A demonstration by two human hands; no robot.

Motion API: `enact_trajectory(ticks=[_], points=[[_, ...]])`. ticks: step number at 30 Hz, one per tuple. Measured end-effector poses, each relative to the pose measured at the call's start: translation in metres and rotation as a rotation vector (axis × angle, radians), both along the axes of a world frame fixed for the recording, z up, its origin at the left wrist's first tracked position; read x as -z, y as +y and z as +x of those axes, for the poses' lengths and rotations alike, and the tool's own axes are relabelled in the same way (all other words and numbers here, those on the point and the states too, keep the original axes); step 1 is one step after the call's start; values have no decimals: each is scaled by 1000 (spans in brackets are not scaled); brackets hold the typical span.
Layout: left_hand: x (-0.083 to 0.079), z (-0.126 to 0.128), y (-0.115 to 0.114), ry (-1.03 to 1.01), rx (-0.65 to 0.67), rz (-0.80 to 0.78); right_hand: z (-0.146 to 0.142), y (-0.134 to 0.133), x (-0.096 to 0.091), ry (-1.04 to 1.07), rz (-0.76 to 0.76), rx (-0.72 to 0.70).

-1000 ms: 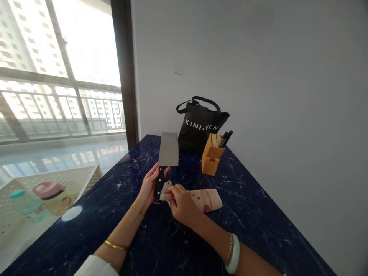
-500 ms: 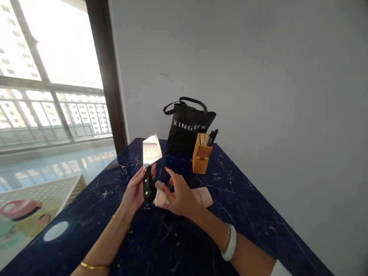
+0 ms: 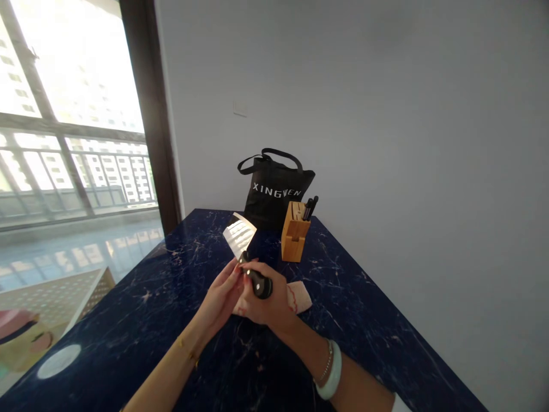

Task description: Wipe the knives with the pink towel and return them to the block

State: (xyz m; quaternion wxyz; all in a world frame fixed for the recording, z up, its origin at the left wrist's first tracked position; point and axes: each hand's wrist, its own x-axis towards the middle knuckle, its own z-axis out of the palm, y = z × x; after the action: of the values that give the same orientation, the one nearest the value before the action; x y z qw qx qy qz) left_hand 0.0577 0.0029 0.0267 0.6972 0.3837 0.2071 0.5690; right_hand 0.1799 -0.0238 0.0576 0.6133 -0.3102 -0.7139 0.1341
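So we've got the cleaver (image 3: 241, 234) up off the tabletop (image 3: 163, 297), which is dark blue stone with pale veins and a glossy finish. The cleaver has a broad, flat, rectangular steel blade that catches the window light and tilts away to the upper left. Its chunky black handle points back at us. Our right hand (image 3: 266, 303) has its fingers curled snug around that handle. Our left hand (image 3: 221, 293) has its fingers pressed together, tips resting on the handle just below the blade, and we can't tell if they're really gripping. Right under our hands lies a soft, crumpled pale cloth (image 3: 301, 296) with red marks. Farther back is a blocky, slanted wooden knife block (image 3: 293, 240) holding dark handles, with a floppy black fabric tote bag (image 3: 274, 191) just behind it.
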Motion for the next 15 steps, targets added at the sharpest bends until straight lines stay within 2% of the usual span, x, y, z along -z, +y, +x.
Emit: enact_trajectory(ticks=[3,5,7,11,13,15], points=[[-5,-9,2,277,13,134,30,1,-34,-39,-26,47],[-6,-22,8,475,-18,224,55,2,-61,-121,57,155],[0,-39,16,657,-76,329,80,3,-87,-182,106,264],[27,-65,31,1017,-331,530,118,4,-125,-228,111,394],[37,-70,33,1172,-444,646,131,7,-137,-256,101,422],[40,-71,32,1289,-543,773,141,12,-145,-281,60,432]])
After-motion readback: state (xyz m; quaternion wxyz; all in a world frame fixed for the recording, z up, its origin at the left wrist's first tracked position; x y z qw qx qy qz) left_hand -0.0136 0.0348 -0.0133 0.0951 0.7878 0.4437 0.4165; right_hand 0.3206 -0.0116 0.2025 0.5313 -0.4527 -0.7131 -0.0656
